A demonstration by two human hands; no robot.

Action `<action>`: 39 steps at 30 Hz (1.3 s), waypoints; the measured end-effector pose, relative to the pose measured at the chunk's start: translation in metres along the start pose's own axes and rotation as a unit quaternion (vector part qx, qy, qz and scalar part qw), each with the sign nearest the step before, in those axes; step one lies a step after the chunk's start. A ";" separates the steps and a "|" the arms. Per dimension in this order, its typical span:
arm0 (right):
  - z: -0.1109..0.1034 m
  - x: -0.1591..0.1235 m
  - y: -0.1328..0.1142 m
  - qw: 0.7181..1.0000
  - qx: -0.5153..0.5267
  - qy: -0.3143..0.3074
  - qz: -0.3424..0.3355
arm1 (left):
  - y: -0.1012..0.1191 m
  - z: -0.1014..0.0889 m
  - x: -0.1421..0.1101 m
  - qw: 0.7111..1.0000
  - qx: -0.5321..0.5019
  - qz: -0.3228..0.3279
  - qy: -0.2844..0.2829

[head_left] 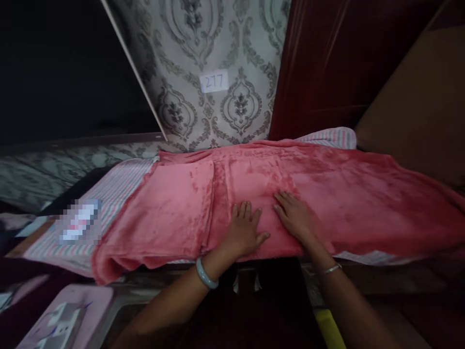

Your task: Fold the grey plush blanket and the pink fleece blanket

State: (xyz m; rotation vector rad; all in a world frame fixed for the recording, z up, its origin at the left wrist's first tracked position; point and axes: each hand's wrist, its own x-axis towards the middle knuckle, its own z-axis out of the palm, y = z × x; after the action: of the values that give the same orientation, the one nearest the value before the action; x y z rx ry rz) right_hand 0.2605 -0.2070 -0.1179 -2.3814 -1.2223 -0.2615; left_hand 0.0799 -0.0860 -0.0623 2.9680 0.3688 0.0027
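A plush pink blanket [363, 203] lies spread across the surface before me, with a folded square part [174, 203] on its left side. Flat on the blanket's middle rests my left hand [244, 230], fingers stretched out and thumb apart, with a bangle on the wrist. To its right, my right hand [293, 213] also lies palm down on the pink plush, fingers extended, a thin silver bracelet on that wrist. Neither hand grips anything. A striped cloth [123, 179] shows from under the blanket at the left, the back right and the front edge.
A large dark screen [72, 72] stands at the back left. Patterned wallpaper bears a paper label [214, 81] reading 277. A dark red door or panel [327, 63] rises at the right. On the lower left is a pink board [98, 300] with a grey-white object [63, 327].
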 end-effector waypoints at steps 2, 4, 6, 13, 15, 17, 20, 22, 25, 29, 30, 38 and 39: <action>0.005 -0.001 0.002 1.000 -0.003 0.007 -0.001 | -0.004 0.001 -0.012 1.000 -0.007 0.008 0.010; 0.009 -0.002 0.004 1.000 -0.006 0.012 -0.003 | -0.008 -0.001 -0.024 0.999 -0.026 0.027 0.014; 0.012 -0.002 0.006 1.000 -0.005 0.019 -0.008 | -0.014 -0.008 -0.038 0.997 -0.058 0.048 0.017; 0.017 -0.004 0.012 0.997 0.014 0.065 -0.037 | -0.062 -0.035 -0.078 0.989 -0.071 -0.097 0.087; 0.017 -0.004 0.013 0.997 0.012 0.064 -0.038 | -0.076 -0.027 -0.082 0.982 -0.032 -0.170 0.079; 0.017 -0.004 0.012 0.997 0.015 0.060 -0.035 | -0.085 -0.016 -0.083 0.979 0.003 -0.191 0.076; 0.017 -0.003 0.009 0.998 0.028 0.057 -0.026 | -0.090 -0.002 -0.084 0.978 0.024 -0.183 0.093; 0.015 -0.002 0.008 0.997 0.048 0.051 -0.018 | -0.089 0.002 -0.086 0.979 0.006 -0.176 0.100; 0.007 0.000 0.013 0.994 0.104 0.042 0.001 | -0.081 0.000 -0.089 0.983 -0.060 -0.125 0.117; -0.015 -0.001 0.037 0.981 0.147 0.071 0.100 | -0.056 -0.007 -0.086 0.980 -0.122 -0.006 0.155; -0.021 -0.003 0.045 0.978 0.146 0.071 0.134 | -0.050 -0.007 -0.084 0.981 -0.123 0.015 0.152; -0.043 -0.013 0.064 0.927 0.259 -0.002 0.271 | -0.037 0.012 -0.073 0.991 -0.127 0.038 0.028; -0.044 -0.013 0.062 0.913 0.297 -0.005 0.280 | -0.038 0.012 -0.073 0.990 -0.131 0.037 0.021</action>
State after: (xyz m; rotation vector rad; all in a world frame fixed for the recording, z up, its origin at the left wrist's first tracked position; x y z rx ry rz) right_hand 0.3043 -0.2685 -0.1026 -2.0594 -0.4680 0.2728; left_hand -0.0002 -0.0691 -0.0788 2.7228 0.2420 0.1144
